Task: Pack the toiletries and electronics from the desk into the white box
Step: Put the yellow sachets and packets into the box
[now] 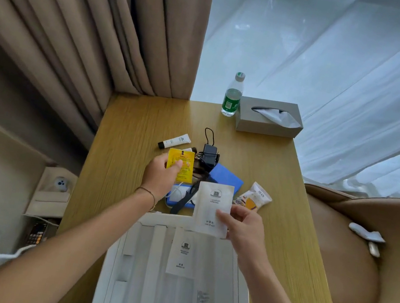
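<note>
Worktop (127,140) stock, left to right. White tube (174,141), black cap, lying flat at the far left of the cluster: light, semi-stiff; take it at mid-body. Yellow sachet (180,165): your left hand (161,176) pinches it at its lower left corner, thumb on the face; thin, limp, probably slick, so grip the sealed edge rather than the filled middle. Black charger (208,156) with its looped cord, just beyond the sachet: rigid and likely the heaviest piece; lift by the body and gather the cord. Blue case (226,177), partly covered by the items in front: flat and stiff. White sachet (214,206): your right hand (244,230) holds it by the lower right edge, above the far rim of the white box (107,267); light, floppy paper, should lay flat. The box sits at the near edge and already holds a similar white packet (184,252). Striped snack packet (254,198), right of the cluster: soft and crushable. Not for packing, by my reading: water bottle (232,95) and tissue box (268,117), far edge.
</note>
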The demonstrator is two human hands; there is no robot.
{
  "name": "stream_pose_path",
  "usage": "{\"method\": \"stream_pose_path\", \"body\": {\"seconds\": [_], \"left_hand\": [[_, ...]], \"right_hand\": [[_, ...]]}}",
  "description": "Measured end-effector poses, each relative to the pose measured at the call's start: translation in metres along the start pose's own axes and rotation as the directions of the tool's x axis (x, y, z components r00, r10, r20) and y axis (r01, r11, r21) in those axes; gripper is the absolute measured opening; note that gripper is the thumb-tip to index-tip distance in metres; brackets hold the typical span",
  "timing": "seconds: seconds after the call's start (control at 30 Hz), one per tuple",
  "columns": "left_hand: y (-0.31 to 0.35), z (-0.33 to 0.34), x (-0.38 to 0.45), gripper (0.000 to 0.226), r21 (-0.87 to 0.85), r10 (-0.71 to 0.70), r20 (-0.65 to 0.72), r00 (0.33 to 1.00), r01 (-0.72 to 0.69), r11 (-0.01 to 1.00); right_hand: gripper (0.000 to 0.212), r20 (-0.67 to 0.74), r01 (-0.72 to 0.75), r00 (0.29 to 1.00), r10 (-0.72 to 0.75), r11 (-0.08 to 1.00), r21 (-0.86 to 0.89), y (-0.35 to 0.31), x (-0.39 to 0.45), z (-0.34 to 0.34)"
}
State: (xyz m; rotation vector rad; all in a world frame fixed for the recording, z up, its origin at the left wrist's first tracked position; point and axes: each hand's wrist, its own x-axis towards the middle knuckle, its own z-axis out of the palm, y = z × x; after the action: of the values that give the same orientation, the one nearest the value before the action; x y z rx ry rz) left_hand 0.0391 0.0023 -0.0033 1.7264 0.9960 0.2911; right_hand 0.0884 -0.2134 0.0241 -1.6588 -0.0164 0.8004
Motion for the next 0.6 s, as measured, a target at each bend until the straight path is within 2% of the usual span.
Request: {"method": "stream_pose_path", "body": {"seconds": [0.13, 0.23, 0.3, 0.4, 0.5, 0.6], "left_hand": [[-0.006, -0.017, -0.042, 0.02, -0.09, 0.01, 0.01, 1.0, -0.009, 0.996], [-0.016, -0.024, -0.07, 0.016, -0.11, 0.025, 0.054, 0.998, -0.019, 0.994], [-0.025, -0.028, -0.086, 0.02, -0.121, 0.023, 0.082, 0.996, -0.012, 0.993], [-0.042, -0.029, -0.108, 0.016, -0.093, 0.021, 0.137, 0.99, -0.008, 0.996], [-0.054, -0.029, -0.126, 0.026, -0.067, 0.003, 0.211, 0.977, 0.011, 0.998], [-0.066, -0.03, -0.137, 0.037, 0.031, -0.02, 0.272, 0.962, 0.012, 0.999]], "right_hand": [[0.017, 0.025, 0.026, 0.999, -0.021, 0.977, -0.213, 0.02, -0.035, -0.004], [0.015, -0.005, 0.012, 1.0, -0.016, 0.907, -0.42, 0.043, -0.048, -0.004], [0.012, -0.056, 0.004, 0.997, -0.045, 0.814, -0.581, 0.056, -0.048, -0.001], [0.015, -0.045, 0.001, 0.998, -0.053, 0.658, -0.753, 0.064, -0.038, 0.011], [0.015, -0.058, -0.034, 0.998, -0.031, 0.513, -0.857, 0.067, -0.025, 0.021], [0.011, -0.095, -0.074, 0.995, -0.025, 0.434, -0.898, 0.074, -0.015, 0.024]]}}
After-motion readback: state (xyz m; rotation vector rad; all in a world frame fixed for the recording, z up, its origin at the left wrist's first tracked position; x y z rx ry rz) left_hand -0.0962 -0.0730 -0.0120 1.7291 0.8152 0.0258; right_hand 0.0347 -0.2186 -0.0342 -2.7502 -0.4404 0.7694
